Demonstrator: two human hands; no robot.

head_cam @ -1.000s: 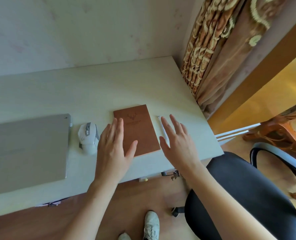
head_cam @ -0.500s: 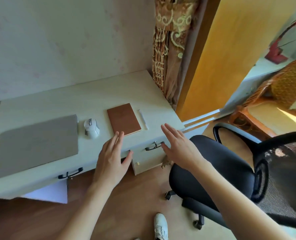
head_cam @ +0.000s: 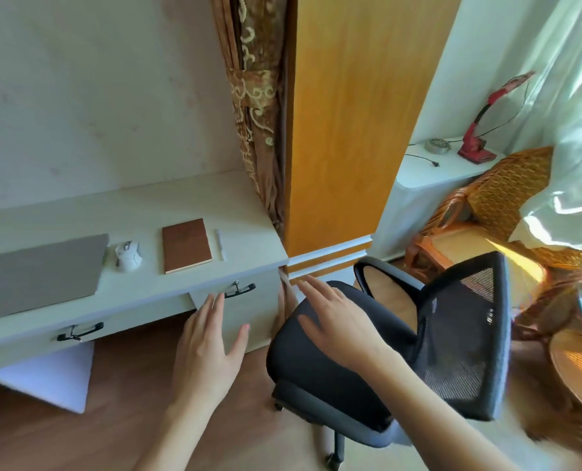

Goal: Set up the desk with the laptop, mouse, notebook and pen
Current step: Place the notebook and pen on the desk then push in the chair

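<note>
A closed grey laptop [head_cam: 38, 273] lies at the left of the pale desk [head_cam: 153, 205]. To its right sit a white mouse [head_cam: 128, 255], a brown notebook [head_cam: 186, 245] and a white pen [head_cam: 220, 244], side by side. My left hand [head_cam: 208, 348] hovers with straight, spread fingers in front of the desk's right drawer, holding nothing. My right hand [head_cam: 337, 317] is also spread flat, above the seat of the black chair, clear of the desk.
A black mesh office chair [head_cam: 453, 334] stands right of the desk. Two drawers with dark handles [head_cam: 239, 289] face me. A patterned curtain [head_cam: 255, 107], an orange wooden panel [head_cam: 344, 124] and wicker chairs [head_cam: 500, 198] fill the right side.
The view has pulled back and turned right, away from the desk. Both hands have left the notebook and pen area and now hang in front of the desk and over the chair.
</note>
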